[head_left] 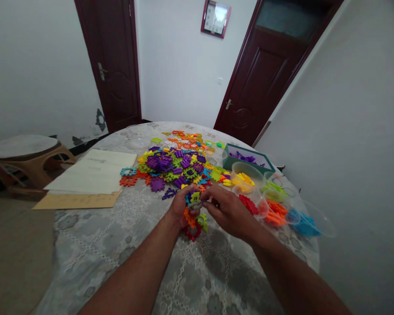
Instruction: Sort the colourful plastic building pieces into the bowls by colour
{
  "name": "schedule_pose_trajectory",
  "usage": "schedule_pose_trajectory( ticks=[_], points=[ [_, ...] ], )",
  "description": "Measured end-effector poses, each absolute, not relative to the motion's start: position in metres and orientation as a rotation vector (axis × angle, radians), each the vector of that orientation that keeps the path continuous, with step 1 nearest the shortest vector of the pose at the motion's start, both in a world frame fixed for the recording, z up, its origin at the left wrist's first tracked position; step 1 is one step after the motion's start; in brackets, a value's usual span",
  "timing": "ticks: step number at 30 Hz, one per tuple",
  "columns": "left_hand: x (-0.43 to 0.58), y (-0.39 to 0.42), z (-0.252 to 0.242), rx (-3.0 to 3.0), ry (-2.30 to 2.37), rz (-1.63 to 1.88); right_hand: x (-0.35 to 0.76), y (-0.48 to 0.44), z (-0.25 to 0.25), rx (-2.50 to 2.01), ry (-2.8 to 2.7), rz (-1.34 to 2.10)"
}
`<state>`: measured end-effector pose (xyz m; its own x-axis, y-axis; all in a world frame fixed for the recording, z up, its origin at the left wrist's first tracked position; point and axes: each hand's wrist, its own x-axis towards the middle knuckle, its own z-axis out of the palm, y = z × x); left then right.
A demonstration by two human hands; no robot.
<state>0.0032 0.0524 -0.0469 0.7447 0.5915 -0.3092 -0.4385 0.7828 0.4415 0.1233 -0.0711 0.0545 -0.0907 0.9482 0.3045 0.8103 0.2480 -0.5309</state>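
My left hand point(177, 209) is closed around a small assembly of toothed plastic building pieces point(191, 218), with orange, red, green, blue and yellow parts joined together. Its lower red and green parts hang below my fingers. From the right, my right hand point(228, 210) reaches in with thumb and fingers pinched at the side of this assembly. A greyish piece point(195, 204) shows between the two hands; whether the right fingertips grip it or only touch it is unclear. Just beyond both hands lies a heap of mixed toothed pieces point(175, 166), many of them purple.
Right of the heap stand a green box point(227, 164) holding purple pieces and several clear tubs point(262, 178) with yellow, red, orange, green and blue pieces. Papers point(88, 170) lie at left on the patterned tablecloth point(134, 262). A stool point(22, 146) stands beyond the table's left edge.
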Motion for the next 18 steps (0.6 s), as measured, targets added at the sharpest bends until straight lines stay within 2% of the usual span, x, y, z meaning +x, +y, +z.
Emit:
schedule_pose_trajectory(
  ticks=[5,11,18],
  points=[
    [0.0,0.052,-0.043,0.332,0.426,0.57,0.172,-0.031,0.074,-1.746,-1.688,0.406],
    [-0.002,0.051,-0.042,0.338,0.404,0.602,0.249,0.06,0.08,-1.99,-1.201,0.332],
    [-0.001,0.052,-0.041,0.346,0.421,0.636,0.263,0.103,0.073,-2.006,-1.059,0.293]
  ],
)
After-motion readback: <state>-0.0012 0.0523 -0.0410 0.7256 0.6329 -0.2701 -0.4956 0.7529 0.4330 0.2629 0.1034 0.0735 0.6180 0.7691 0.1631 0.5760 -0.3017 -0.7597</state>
